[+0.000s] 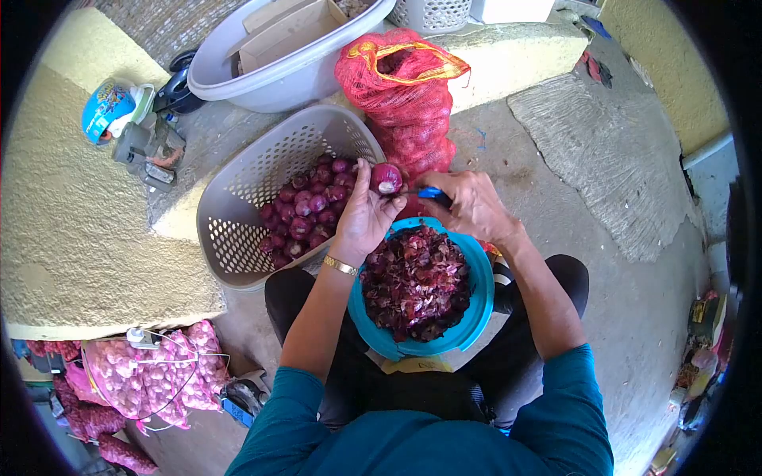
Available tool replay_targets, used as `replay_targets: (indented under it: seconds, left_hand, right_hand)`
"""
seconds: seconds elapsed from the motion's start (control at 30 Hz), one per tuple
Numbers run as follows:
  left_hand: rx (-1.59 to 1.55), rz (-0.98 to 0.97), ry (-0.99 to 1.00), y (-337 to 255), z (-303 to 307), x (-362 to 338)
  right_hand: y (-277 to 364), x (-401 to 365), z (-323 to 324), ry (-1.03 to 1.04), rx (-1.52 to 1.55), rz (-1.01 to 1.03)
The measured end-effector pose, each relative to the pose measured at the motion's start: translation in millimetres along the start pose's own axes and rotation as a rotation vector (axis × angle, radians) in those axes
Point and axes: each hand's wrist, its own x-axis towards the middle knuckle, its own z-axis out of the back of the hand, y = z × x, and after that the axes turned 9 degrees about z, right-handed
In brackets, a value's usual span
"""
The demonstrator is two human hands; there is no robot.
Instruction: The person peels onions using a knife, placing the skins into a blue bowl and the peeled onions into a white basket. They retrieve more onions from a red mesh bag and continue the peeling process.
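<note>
A red onion [386, 178] with a pale cut end is held in the fingers of my left hand [363, 218]. My right hand [468, 205] grips a knife [429, 193] by its blue handle, the dark blade pointing left against or just below the onion. Under both hands, between my knees, stands a turquoise basin [479, 274] heaped with onion skins [417, 285]. To the left, a grey perforated basket [226, 202] holds many red onions [313, 202].
A red mesh sack [409, 119] of onions stands open beyond the basket. Behind it, a large grey tub [278, 87] sits on a ledge. At lower left lies a pink net bag [151, 373] of garlic-like bulbs. A blue helmet [107, 107] rests at upper left.
</note>
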Motion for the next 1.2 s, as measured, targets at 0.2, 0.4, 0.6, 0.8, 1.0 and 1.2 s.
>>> replay_targets:
  seconds: [0.2,0.4,0.6,0.8,1.0,1.2]
  left_hand:
    - [-0.066,-0.009,0.028,13.3,-2.7,2.7]
    - [0.045,-0.094,0.004,21.6,-5.4,5.4]
    - [0.158,-0.087,0.004,27.5,-5.7,5.2]
    - [0.078,-0.042,-0.005,21.1,-14.2,2.2]
    - [0.192,-0.194,0.073,11.2,-11.5,2.0]
    - [0.817,-0.354,0.026,13.6,-19.3,-5.3]
  right_hand:
    - [8.1,5.9,-18.3,-0.209,0.189,-0.285]
    - [6.4,7.6,-33.4,-0.286,0.497,-0.438]
    - [0.5,9.5,-35.5,-0.382,0.395,-0.464]
    - [-9.4,5.5,-25.4,-0.416,0.447,-0.454]
    - [22.0,3.5,17.4,-0.005,0.574,-0.547]
    - [-1.0,5.1,-18.4,-0.320,0.643,-0.423]
